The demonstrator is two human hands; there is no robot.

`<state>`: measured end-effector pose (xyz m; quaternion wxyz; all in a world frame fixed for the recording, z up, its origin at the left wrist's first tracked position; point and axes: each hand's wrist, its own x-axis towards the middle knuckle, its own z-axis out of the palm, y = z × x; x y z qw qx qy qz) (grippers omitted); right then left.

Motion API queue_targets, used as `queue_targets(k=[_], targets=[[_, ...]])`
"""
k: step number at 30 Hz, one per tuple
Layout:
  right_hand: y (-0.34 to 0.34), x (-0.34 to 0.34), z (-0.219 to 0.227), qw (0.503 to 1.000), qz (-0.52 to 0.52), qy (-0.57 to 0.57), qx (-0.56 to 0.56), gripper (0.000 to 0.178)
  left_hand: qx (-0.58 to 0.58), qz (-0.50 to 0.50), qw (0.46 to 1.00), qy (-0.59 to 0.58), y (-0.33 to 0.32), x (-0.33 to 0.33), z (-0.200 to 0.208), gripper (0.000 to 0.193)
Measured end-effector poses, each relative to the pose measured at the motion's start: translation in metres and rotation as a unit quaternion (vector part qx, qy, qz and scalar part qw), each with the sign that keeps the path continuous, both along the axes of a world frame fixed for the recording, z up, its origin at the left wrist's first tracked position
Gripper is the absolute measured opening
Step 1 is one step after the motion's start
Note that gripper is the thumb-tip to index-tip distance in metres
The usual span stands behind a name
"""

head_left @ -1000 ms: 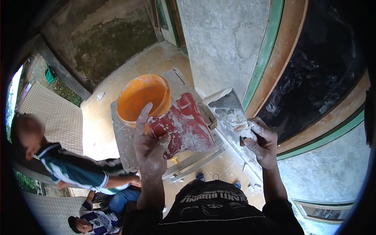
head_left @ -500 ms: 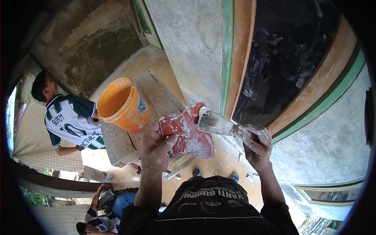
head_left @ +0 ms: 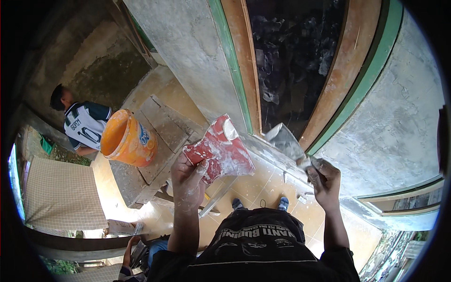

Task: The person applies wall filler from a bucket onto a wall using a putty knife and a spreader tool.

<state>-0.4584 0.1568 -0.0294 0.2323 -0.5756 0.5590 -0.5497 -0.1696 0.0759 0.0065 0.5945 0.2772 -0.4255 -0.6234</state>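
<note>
My left hand (head_left: 188,181) grips the lower left edge of a red plastering board (head_left: 221,152), a flat piece smeared with white plaster. A thick white dab of plaster (head_left: 230,130) sits near its top corner. In my right hand (head_left: 325,181) is a putty knife (head_left: 286,142), held by its handle with the wide metal blade pointing up and left. The blade is apart from the red board, in front of the window's lower frame. Both hands are coated with pale plaster.
An orange bucket (head_left: 129,138) stands on a wooden bench (head_left: 159,124) at my left. A grey wall (head_left: 183,51) and a dark window pane (head_left: 293,61) with wooden frame rise ahead. One person (head_left: 87,122) is beyond the bench; another (head_left: 136,258) sits lower left.
The putty knife has come off the red board and moved right with my right hand. A white dab now shows on the board's top corner. The view has shifted to the right.
</note>
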Motion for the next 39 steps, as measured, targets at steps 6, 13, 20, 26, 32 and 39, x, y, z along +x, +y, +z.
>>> queue_targets(k=[6,13,20,26,32,39], targets=[[0.025,0.005,-0.013,0.94,0.092,-0.255,0.207,0.02,-0.064,0.013,0.994,-0.091,0.015,-0.041,-0.021,0.027],[0.024,-0.023,-0.01,0.924,0.092,-0.322,0.183,0.023,-0.166,-0.055,0.903,-0.393,0.028,-0.033,-0.048,0.028],[0.023,-0.019,-0.032,0.994,0.031,-0.1,0.028,0.02,0.083,-0.052,0.991,-0.093,0.036,-0.064,-0.049,0.026],[0.019,-0.03,-0.056,0.981,-0.052,0.168,-0.085,0.025,0.12,-0.062,0.99,-0.03,0.046,-0.07,-0.051,0.027],[0.031,-0.058,-0.053,0.974,0.052,-0.17,0.139,0.014,0.084,0.001,0.996,-0.028,0.047,-0.082,-0.059,0.026],[0.022,-0.067,-0.042,0.915,0.14,-0.279,0.257,0.021,0.03,-0.009,0.986,-0.166,0.052,-0.1,-0.068,0.033]])
